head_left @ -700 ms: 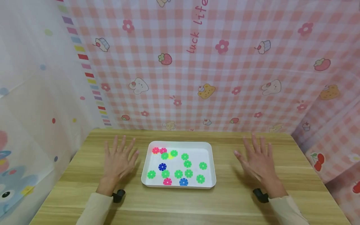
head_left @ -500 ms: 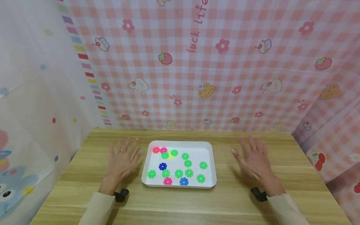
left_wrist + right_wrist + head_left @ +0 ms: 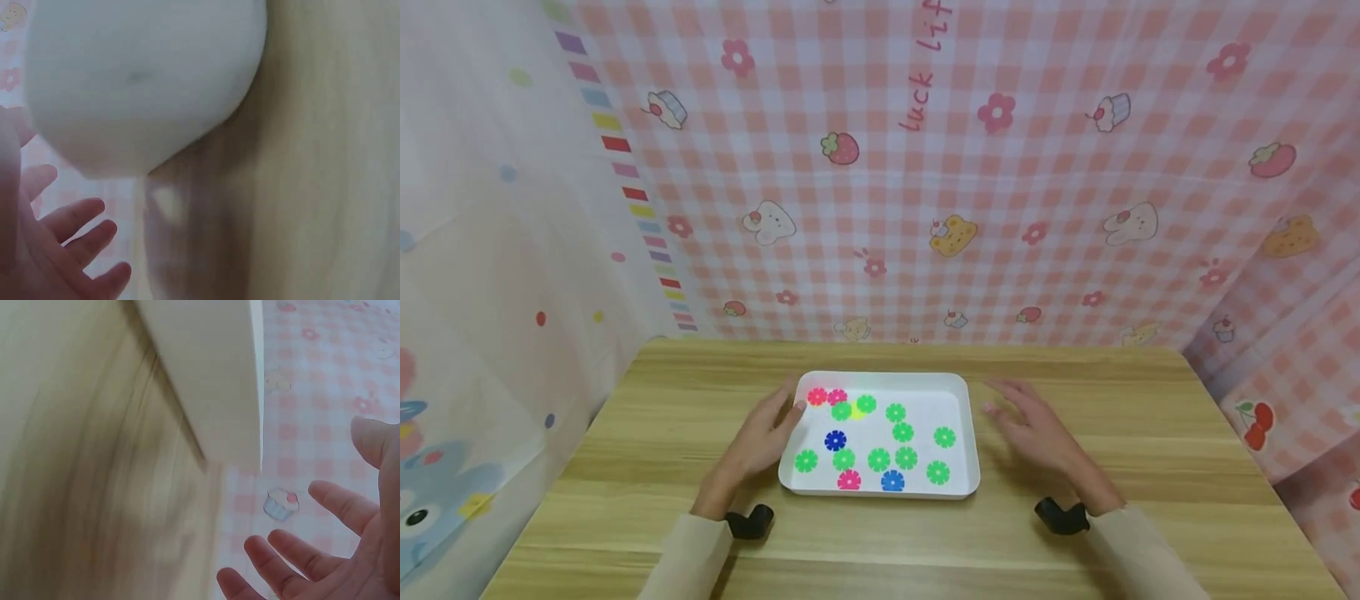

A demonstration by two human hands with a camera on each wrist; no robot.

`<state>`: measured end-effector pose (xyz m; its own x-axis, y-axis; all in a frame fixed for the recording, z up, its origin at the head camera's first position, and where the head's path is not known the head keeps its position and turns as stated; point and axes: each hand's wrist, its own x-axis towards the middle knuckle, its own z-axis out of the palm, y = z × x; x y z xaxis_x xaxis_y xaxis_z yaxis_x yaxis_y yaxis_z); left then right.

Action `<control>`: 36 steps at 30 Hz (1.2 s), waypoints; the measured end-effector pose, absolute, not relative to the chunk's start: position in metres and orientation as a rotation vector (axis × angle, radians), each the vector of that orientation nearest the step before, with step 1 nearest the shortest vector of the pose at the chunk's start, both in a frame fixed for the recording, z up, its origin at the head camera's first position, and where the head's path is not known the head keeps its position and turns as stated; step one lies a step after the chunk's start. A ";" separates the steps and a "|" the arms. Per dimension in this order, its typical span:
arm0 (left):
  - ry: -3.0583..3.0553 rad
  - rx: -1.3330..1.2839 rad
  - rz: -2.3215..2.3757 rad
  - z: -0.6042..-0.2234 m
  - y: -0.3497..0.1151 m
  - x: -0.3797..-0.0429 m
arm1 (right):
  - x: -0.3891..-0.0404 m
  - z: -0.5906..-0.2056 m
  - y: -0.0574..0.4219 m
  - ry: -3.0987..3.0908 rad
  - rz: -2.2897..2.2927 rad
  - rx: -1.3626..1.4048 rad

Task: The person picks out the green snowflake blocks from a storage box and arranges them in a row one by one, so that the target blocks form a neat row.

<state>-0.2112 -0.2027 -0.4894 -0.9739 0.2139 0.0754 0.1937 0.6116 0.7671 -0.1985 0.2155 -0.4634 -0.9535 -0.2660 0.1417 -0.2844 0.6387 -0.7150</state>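
A shallow white tray (image 3: 925, 392) lies on the wooden table, holding several flat notched plastic discs. Most are green, like the green disc (image 3: 937, 472); a dark blue disc (image 3: 835, 441), a lighter blue disc (image 3: 892, 480), a pink disc (image 3: 849, 480) and a yellow one also show. My left hand (image 3: 762, 437) is at the tray's left side, its thumb tip overlapping the rim in the head view. In the left wrist view its fingers spread loosely beside the tray wall (image 3: 150, 75). On the other side, my right hand (image 3: 1033, 429) stands a little apart from the tray, fingers relaxed and holding nothing.
The wooden table (image 3: 880, 550) extends around the tray on all sides. Behind it hangs a pink checked curtain (image 3: 880, 192), and a white dotted cloth (image 3: 512, 250) hangs on the left. Each wrist carries a black camera mount, such as the left mount (image 3: 751, 523).
Both hands have moved inward, the left to the tray's left rim and the right close to its right side. The tray and discs keep their arrangement; the head view has shifted slightly.
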 end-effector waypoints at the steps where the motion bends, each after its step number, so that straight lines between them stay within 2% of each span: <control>1: 2.768 0.355 1.356 -0.490 -0.201 -0.211 | -0.199 -0.465 0.212 -2.809 1.282 0.481; 17: 2.581 0.147 1.387 -0.504 -0.194 -0.209 | -0.205 -0.491 0.176 -2.809 1.693 0.248; 24: 2.544 0.136 1.401 -0.506 -0.193 -0.210 | -0.205 -0.497 0.170 -2.867 1.623 0.159; 36: 2.559 0.189 1.403 -0.508 -0.192 -0.212 | -0.205 -0.500 0.161 -2.904 1.444 0.170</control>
